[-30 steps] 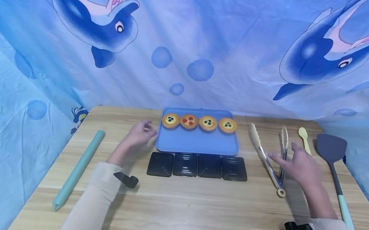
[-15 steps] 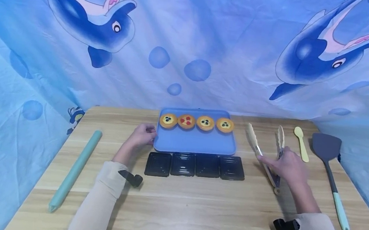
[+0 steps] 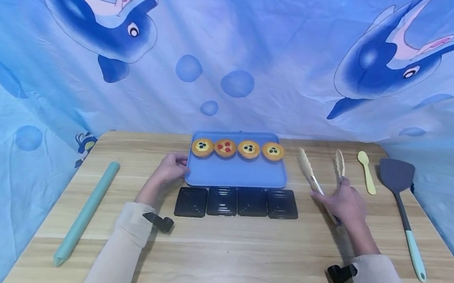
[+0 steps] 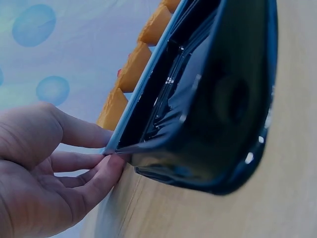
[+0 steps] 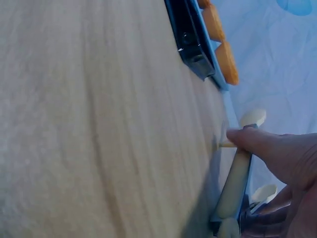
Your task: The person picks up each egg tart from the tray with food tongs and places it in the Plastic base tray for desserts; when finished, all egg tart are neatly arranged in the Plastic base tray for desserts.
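A blue tray (image 3: 236,172) lies at the back middle, holding a row of several small tarts (image 3: 249,149), one with red toppings, the others with dark ones. My left hand (image 3: 172,168) is at its left side; in the left wrist view thumb and fingers pinch the tray's edge (image 4: 130,109). My right hand (image 3: 347,202) grips metal tongs with pale scalloped tips (image 3: 306,164), right of the tray. In the right wrist view the thumb (image 5: 252,141) lies across one arm of the tongs (image 5: 235,186), with the fingers on the other side. The tongs' arms are spread.
Several black square dishes (image 3: 222,201) stand in a row along the tray's front edge. A long teal roll (image 3: 86,212) lies at the left. To the right are a pale yellow spoon (image 3: 367,171) and a dark spatula (image 3: 396,173) with a mint handle. A blue cloth hangs behind the table.
My left hand has come in to the tray's left edge and taken hold. The right hand has come down around the tongs, and their spread tips have drawn slightly closer.
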Available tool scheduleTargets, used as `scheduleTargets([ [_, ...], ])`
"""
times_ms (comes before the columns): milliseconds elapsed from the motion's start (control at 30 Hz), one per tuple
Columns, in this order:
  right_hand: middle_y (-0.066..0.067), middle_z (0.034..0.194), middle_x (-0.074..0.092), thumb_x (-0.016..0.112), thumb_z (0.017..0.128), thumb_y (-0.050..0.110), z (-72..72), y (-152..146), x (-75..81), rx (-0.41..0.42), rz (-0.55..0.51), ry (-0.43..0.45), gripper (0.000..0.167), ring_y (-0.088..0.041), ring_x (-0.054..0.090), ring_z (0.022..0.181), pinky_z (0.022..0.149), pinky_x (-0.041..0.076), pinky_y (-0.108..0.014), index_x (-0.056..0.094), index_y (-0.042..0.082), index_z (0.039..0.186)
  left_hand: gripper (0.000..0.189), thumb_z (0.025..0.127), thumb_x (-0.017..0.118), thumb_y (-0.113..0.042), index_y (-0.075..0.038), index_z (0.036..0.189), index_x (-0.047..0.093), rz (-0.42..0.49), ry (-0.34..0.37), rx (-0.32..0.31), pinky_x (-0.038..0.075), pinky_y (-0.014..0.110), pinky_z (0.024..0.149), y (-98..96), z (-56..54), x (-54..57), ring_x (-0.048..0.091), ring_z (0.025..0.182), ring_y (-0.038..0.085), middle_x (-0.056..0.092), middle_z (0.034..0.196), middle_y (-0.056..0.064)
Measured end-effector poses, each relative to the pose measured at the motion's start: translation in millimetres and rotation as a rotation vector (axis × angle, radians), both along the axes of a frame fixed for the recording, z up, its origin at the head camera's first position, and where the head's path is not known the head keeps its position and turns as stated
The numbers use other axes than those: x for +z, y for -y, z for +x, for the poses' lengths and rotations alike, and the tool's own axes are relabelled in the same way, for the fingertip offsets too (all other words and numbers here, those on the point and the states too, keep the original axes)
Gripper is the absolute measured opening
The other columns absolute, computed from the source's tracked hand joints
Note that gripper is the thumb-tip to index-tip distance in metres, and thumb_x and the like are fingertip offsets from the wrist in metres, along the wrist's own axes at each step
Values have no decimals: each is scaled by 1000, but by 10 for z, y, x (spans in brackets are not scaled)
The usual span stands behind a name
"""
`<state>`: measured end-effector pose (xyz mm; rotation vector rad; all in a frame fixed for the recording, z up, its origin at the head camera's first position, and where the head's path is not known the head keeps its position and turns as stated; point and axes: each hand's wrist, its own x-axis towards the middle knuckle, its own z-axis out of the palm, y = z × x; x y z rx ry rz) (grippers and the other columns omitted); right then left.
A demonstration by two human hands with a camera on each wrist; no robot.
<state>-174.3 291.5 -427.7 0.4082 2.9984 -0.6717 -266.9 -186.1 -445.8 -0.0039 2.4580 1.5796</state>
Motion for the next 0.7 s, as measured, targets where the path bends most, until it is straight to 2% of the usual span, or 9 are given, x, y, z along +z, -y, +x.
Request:
scheduleTargets([
  [167,-34,93,54,77,78,48,-11,-25,-37,11,-31,-77,98,-37,55,69,48,44,-41,32,-18,136,57,77,61,10,13,133,51,-13,-7,17,57,32,75,7,18,9,61,94,31,58,110,24],
  [367,-27,86,53,79,78,38,3,-98,-12,53,-77,-177,85,-36,53,71,54,47,-42,40,-20,127,59,78,60,12,13,135,49,-13,3,24,56,35,82,-13,30,23,59,100,33,58,113,25],
  [500,-20,79,56,78,79,48,7,-129,77,62,-92,-204,78,-33,55,68,54,47,-41,49,-15,113,58,78,61,11,12,135,50,-39,-5,22,55,36,83,-14,28,23,59,101,33,58,113,24],
  [600,-16,79,57,76,78,59,4,-144,165,71,-78,-203,79,-33,55,69,55,44,-40,52,-10,107,58,79,61,11,13,135,49,-47,-11,15,55,36,84,-6,30,22,59,102,34,59,113,25],
  [700,-13,79,56,75,76,63,-16,-163,253,100,-55,-212,77,-30,53,68,54,41,-38,53,-6,103,58,80,61,11,14,136,48,-39,-10,11,56,37,86,1,35,25,60,103,34,59,115,26],
])
